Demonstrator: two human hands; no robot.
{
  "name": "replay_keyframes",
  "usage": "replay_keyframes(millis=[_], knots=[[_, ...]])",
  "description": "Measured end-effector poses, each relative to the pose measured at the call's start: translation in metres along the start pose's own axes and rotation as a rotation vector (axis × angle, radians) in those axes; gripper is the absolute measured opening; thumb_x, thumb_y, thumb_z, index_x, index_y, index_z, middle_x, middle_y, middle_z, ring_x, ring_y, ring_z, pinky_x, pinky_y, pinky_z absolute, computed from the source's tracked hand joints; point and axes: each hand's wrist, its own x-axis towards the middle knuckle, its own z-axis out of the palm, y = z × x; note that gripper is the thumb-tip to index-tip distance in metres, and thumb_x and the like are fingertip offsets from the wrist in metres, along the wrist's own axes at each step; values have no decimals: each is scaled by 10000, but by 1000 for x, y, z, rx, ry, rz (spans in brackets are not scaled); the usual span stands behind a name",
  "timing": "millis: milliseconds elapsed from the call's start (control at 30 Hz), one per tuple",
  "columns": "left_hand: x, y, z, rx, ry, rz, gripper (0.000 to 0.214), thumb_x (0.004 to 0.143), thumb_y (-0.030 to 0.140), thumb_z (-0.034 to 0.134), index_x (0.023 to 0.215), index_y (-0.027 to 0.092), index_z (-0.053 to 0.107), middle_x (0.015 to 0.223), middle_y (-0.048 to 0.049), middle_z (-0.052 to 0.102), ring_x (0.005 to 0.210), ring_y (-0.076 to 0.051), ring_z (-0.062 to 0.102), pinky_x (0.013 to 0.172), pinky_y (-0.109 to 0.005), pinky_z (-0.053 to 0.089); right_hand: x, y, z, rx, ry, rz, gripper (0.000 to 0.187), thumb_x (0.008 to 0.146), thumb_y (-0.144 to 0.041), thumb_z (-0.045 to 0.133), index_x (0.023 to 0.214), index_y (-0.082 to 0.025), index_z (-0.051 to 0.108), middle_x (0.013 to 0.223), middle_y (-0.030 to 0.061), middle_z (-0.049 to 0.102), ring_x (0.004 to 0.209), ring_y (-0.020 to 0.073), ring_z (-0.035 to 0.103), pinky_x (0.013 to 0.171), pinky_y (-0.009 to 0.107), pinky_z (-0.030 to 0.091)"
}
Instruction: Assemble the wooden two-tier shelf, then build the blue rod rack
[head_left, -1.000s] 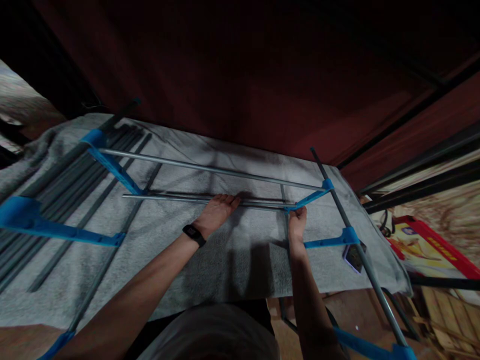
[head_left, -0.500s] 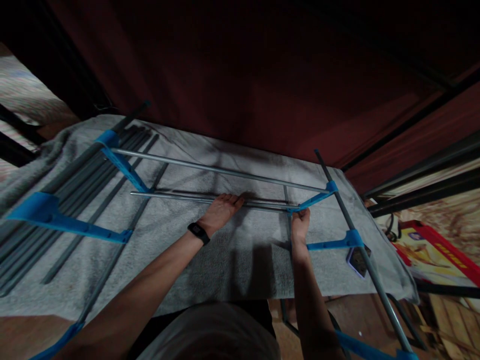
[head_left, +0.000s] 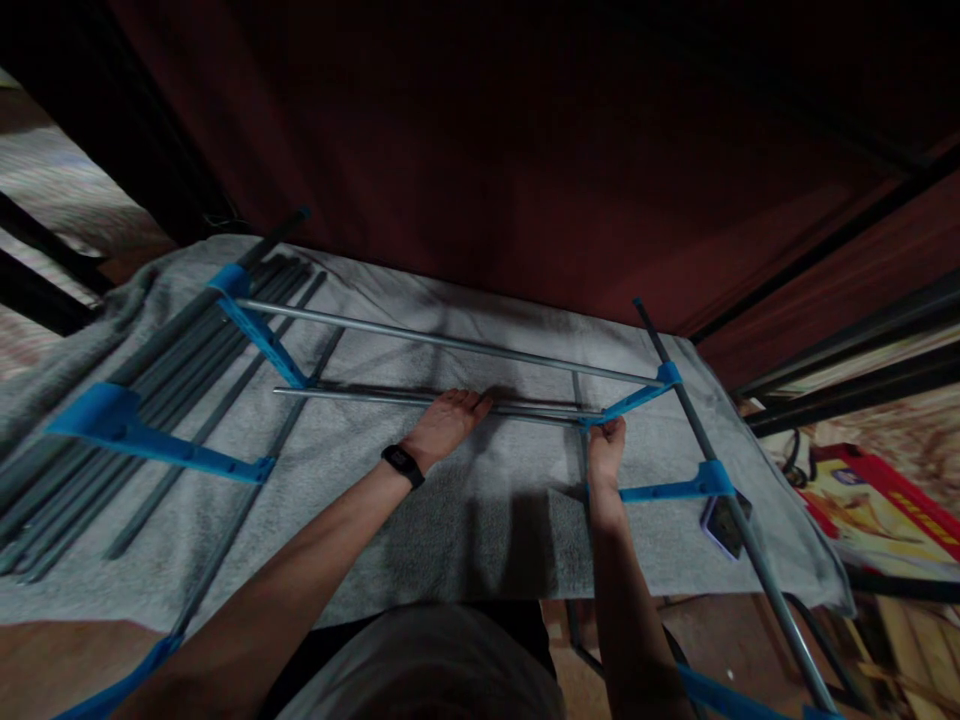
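Note:
A rack frame of grey metal rods and blue plastic brackets lies over a grey towel [head_left: 465, 520]. My left hand [head_left: 448, 425], with a black watch on the wrist, has its fingers curled over the near horizontal rod [head_left: 360, 397] near its middle. My right hand [head_left: 606, 445] is closed on the tip of the blue bracket [head_left: 634, 398] where that rod's right end meets it. A second horizontal rod [head_left: 450, 342] runs parallel farther back, joined to blue brackets at both ends.
Several loose grey rods [head_left: 112, 400] lie on the towel at the left under another blue bracket [head_left: 150, 440]. A long side rod [head_left: 720, 480] slants down the right. A phone [head_left: 721, 528] rests near the right edge. A dark red wall stands behind.
The view has shifted a little to the left, so everything sits slightly farther right. Both hands stay on the near rod and the blue bracket, without visible movement.

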Motion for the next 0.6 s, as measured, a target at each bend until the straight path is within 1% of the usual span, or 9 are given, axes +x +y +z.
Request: replay_keyframes(millis=[233,433,600], knots=[[-1,0,-1,-38,-2,-9,454,935,42,444,1363,151,549,1200,-164,658,1102,-249,627,1005,-420,442,-2,-4,1,5,2,2,294,655,-280,551,939,-236,488,848,-7,579,838,171,526,845,327,420],[-1,1,-1,-17,-8,-8,454,935,39,433,1358,158,547,1186,-131,668,1078,-225,629,991,-383,443,-3,-3,0,1,-12,-4,315,669,-287,554,974,-228,498,869,-3,582,828,164,521,841,323,421],[-1,0,3,-20,7,-8,438,939,54,442,1354,146,552,1185,-132,667,1071,-232,627,976,-382,449,-3,0,0,-2,-17,4,348,674,-291,550,1014,-228,513,910,3,595,862,170,536,874,339,428]])
